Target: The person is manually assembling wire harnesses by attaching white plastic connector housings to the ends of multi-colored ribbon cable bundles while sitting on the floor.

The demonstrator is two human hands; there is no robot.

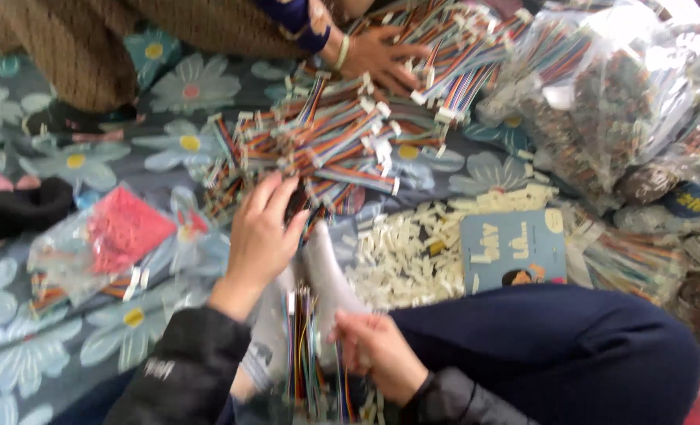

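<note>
Taking the big heap of coloured wire bundles [326, 142] as my landmark: far to its left and lower lay a clear bag with red pieces inside [102, 244], on the flowered sheet [43, 346]. My left hand [262, 228] reached up to the near edge of the heap, fingers spread loose over the wires, gripping nothing that I could make out. Below the heap, between my socked feet [326, 283], stood a sheaf of wires [306, 354]; my right hand [377, 350] sat at its right side, its grip curled closed, though whether it pinched the wires I could not tell. To the lower right of the heap lay loose white connector shells [413, 252], then a blue booklet [513, 248]. Above the heap, another person's hand [381, 55] pressed on more wires.
</note>
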